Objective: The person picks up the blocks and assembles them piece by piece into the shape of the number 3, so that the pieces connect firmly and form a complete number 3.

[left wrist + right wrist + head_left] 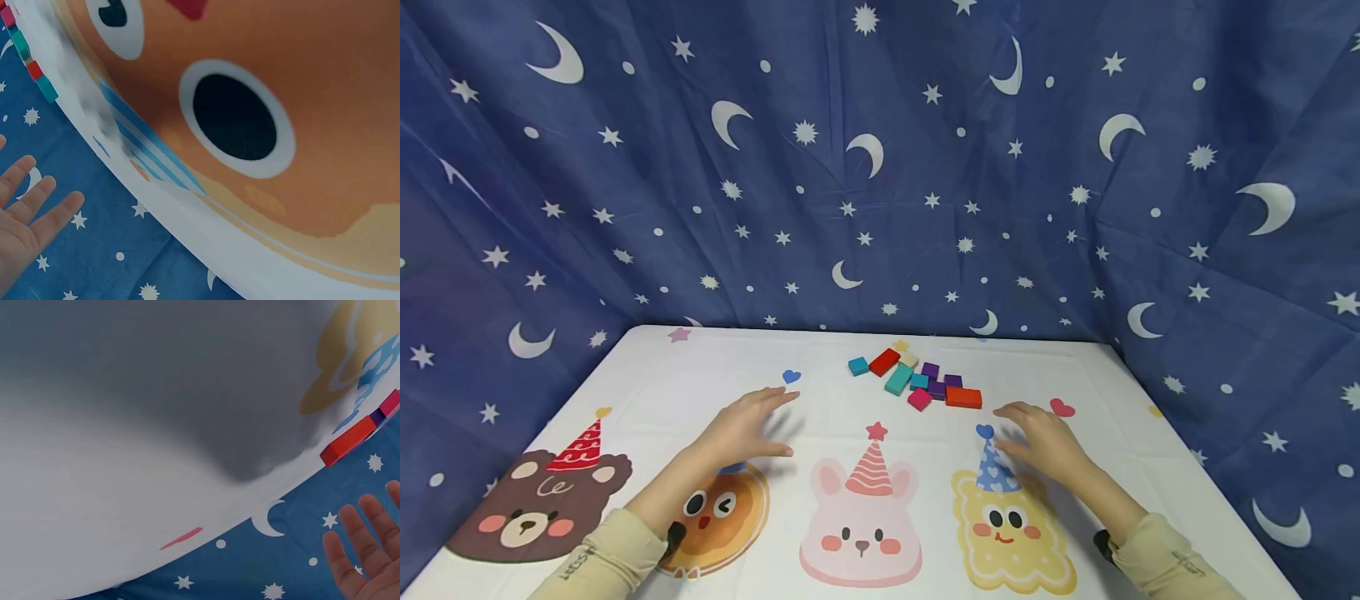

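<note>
A loose group of coloured blocks lies at the far middle of the table. Among them are an orange-red block (963, 397), a red block (884, 362), a teal block (898, 380), a blue block (858, 366), a pink block (920, 400) and several small purple blocks (930, 371). To the left of the group, my left hand (747, 429) hovers over the cloth with fingers extended, holding nothing. My right hand (1037, 437) is nearest the orange-red block, apart from it, its fingers spread and relaxed. Each wrist view shows separated fingers with nothing between them.
A white tablecloth (737, 358) printed with cartoon figures covers the table. Printed on it are a bear (542, 508), a rabbit (861, 533) and a yellow biscuit (1011, 533). Behind and beside the table hangs a dark blue curtain (925, 217) with moons and stars.
</note>
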The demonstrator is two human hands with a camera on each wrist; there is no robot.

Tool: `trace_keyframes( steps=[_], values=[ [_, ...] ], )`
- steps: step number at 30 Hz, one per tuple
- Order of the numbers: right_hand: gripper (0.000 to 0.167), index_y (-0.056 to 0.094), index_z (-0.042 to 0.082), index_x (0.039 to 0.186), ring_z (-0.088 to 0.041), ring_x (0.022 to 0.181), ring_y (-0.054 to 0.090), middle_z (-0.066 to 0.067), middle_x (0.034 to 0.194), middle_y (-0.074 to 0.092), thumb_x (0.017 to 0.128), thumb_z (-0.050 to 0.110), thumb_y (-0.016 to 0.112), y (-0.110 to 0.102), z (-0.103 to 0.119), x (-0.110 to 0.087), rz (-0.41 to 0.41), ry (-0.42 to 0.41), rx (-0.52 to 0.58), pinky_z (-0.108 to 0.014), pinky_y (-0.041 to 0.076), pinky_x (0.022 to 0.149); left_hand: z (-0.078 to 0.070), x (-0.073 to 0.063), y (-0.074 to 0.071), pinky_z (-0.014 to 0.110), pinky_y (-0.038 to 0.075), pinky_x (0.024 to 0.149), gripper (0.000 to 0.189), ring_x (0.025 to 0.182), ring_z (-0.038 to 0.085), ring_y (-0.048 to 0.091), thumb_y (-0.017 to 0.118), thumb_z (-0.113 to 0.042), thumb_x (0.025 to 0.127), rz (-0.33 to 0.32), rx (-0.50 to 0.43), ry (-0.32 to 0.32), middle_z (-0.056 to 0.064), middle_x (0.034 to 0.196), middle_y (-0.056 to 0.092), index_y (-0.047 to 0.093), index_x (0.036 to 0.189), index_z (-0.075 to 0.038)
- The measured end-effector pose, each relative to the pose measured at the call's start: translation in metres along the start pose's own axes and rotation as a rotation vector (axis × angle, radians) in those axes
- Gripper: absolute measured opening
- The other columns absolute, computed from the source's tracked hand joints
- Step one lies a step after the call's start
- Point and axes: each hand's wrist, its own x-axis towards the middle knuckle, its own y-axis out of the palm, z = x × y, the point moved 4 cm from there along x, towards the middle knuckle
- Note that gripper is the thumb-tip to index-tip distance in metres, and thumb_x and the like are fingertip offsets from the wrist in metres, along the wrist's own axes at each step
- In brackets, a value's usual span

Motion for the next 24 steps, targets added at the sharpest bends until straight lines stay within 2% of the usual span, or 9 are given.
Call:
trace_keyframes(
  steps=[6, 16, 24],
  values=[
    [0.035, 0.067, 0.005, 0.109, -0.034, 0.101, 0.064, -0.014, 0.108, 0.068, 0.078, 0.016, 0.075, 0.000, 0.003, 0.006, -0.012, 0.038, 0.017, -0.050, 0.051, 0.086, 0.000, 0.004, -0.001, 0.054, 0.043, 0.096, 0.068, 0.119, 0.037, 0.053, 0.081, -0.036, 0.070, -0.015, -0.039, -0.007, 0.015, 0.130, 0.058, 0.057, 0.129, -0.012],
    [0.033, 0.066, 0.005, 0.110, -0.034, 0.103, 0.063, -0.015, 0.110, 0.068, 0.079, 0.016, 0.075, 0.002, 0.006, 0.021, 0.008, 0.064, -0.005, -0.050, 0.051, 0.087, -0.009, 0.016, 0.000, 0.049, 0.045, 0.095, 0.045, 0.112, 0.032, 0.060, 0.076, -0.026, 0.078, -0.014, -0.092, -0.025, 0.011, 0.118, 0.067, 0.065, 0.118, -0.009],
    [0.031, 0.067, 0.004, 0.109, -0.033, 0.102, 0.063, -0.016, 0.109, 0.068, 0.081, 0.018, 0.073, 0.005, 0.010, 0.033, 0.001, 0.084, -0.011, -0.048, 0.051, 0.087, -0.017, 0.026, 0.003, 0.047, 0.049, 0.089, 0.036, 0.098, 0.028, 0.065, 0.073, -0.026, 0.081, -0.020, -0.075, -0.034, 0.008, 0.103, 0.071, 0.068, 0.112, -0.009]
  ],
)
